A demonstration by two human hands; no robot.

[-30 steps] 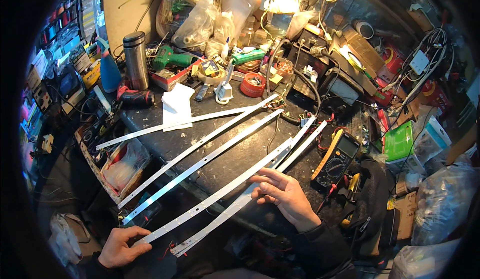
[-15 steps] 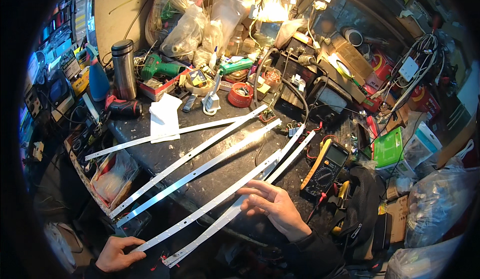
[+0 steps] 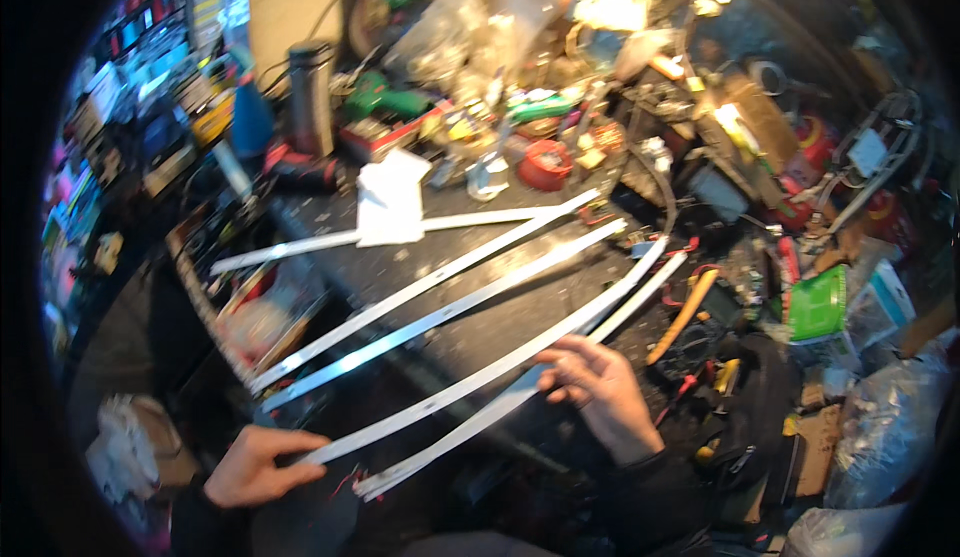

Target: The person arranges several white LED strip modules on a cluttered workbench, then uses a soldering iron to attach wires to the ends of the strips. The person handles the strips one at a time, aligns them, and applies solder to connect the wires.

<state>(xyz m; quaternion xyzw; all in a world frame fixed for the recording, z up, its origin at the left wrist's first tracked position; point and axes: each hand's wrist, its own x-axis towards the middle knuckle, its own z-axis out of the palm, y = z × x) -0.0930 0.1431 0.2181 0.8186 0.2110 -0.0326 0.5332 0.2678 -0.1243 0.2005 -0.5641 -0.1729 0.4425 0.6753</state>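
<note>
My left hand [image 3: 262, 465] pinches the near end of a long white LED strip [image 3: 440, 394] between thumb and fingers. This strip slants away to the right over the dark workbench. My right hand [image 3: 605, 397] is at its right side, fingers half bent and apart, the fingertips close to the strip's edge; blur hides whether they touch. Just below lies another pale strip [image 3: 455, 444], with thin red wires at its near end, partly behind my right hand. Farther left, two more strips [image 3: 380, 312] [image 3: 450, 312] lie side by side. One more strip [image 3: 285, 249] runs under a white paper [image 3: 390, 202].
A multimeter with an orange edge [image 3: 683, 317] lies right of the strips. Behind stand a steel flask [image 3: 310, 102], a green power tool [image 3: 385, 99] and a red round tub [image 3: 545, 164]. Plastic bags [image 3: 885, 427] and a green packet [image 3: 817, 302] crowd the right.
The whole view has shifted, so the bench appears farther right and slightly higher, and the picture is blurred. My left hand still pinches the strip; my right hand stays beside it.
</note>
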